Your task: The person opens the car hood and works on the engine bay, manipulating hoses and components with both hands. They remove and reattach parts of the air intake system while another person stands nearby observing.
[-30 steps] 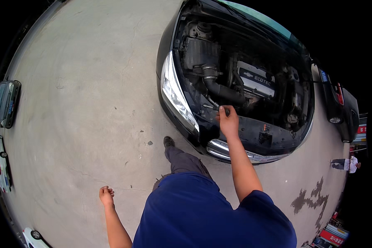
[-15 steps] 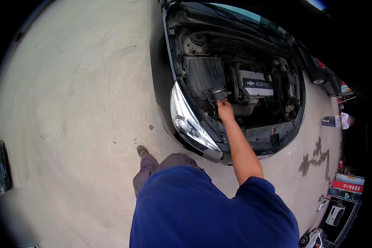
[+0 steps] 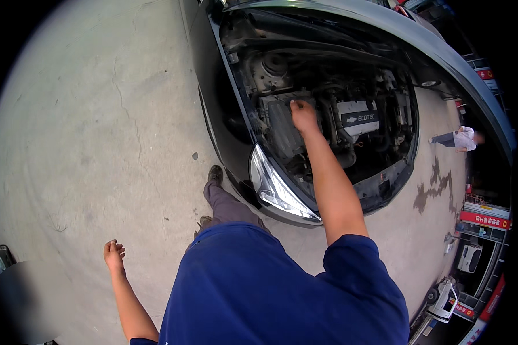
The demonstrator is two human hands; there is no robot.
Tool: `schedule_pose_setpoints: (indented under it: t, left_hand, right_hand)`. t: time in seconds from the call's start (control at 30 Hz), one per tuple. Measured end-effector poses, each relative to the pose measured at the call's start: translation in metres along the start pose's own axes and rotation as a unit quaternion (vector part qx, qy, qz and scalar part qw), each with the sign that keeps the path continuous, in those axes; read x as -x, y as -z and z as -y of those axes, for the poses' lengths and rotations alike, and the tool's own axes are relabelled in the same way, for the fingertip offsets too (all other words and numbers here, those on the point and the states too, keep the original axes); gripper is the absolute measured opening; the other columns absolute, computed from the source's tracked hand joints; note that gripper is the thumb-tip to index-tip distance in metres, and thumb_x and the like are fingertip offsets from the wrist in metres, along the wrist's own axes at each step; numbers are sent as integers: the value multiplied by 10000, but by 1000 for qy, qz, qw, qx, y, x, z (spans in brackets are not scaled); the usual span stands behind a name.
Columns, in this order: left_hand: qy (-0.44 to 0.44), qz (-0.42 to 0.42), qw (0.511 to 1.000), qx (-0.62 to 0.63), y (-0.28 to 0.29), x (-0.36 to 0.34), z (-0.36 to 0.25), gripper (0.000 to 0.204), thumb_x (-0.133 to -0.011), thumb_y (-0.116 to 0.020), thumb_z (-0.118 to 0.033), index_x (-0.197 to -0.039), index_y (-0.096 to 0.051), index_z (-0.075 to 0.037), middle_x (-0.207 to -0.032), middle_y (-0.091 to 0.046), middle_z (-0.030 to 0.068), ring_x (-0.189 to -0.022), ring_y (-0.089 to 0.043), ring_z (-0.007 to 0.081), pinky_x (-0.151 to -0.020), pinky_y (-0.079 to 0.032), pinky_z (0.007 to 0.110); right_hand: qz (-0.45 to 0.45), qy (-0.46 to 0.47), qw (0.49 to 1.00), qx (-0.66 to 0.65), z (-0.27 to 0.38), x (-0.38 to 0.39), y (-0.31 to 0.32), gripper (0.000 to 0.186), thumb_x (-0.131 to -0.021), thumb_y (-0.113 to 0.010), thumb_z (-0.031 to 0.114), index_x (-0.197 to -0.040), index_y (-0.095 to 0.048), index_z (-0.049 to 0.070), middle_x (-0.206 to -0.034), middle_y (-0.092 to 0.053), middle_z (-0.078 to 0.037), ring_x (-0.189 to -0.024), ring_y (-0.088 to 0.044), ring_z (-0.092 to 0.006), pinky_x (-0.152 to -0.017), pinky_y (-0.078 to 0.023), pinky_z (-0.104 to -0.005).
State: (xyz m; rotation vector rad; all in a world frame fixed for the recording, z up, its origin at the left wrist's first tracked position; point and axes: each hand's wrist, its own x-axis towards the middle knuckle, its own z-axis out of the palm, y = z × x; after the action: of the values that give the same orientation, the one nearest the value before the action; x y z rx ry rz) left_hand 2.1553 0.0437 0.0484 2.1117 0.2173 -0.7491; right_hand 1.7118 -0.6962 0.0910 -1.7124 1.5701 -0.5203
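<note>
Over the engine bay of a dark car, my right hand point(image 3: 304, 117) is closed with its fingers curled in. Whether anything small is in it, I cannot make out. Just beneath and beside it lies the black, ribbed air filter box point(image 3: 283, 127); touching or apart, I cannot tell. To the hand's right is the engine cover point(image 3: 360, 118), grey and black. My left hand point(image 3: 115, 257) hangs out to the left above the concrete floor, fingers loosely bent and apart, holding nothing.
The raised hood point(image 3: 443, 60) arches over the bay. A headlight point(image 3: 279, 187) and the black fender point(image 3: 221, 109) edge the car on my side. Another person point(image 3: 459, 139) stands off to the right, near a dark stain point(image 3: 435, 190) on the floor. A white vehicle point(image 3: 443, 299) is at lower right.
My right hand has moved up from the hose at the front of the air filter box to over the box. My left hand has come into view. My view has shifted, showing the hood's edge.
</note>
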Motion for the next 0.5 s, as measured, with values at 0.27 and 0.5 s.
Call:
schedule_pose_setpoints:
  t: [0.27, 0.5]
  left_hand:
    - [78, 150, 980, -100, -86, -5, -5, 207, -1133, -601, -288, -1177, -679, -101, -907, -737, 47, -744, -686, 135, -670, -511, 322]
    - [152, 213, 947, -188, -80, 2, 26, 205, -1117, -598, -273, -1164, -654, -81, -930, -758, 86, -757, -726, 209, -659, -541, 371]
  right_hand:
    - [-21, -26, 998, 44, 25, -27, -24, 460, -1057, -695, 357, -1291, -763, -33, -1279, -774, -247, -1246, -715, -397, -1053, -538, -441]
    - [-33, -27, 998, 53, 30, -17, -16, 450, -1054, -697, 365, -1290, -768, -11, -1264, -777, -235, -1257, -708, -397, -1060, -532, -450]
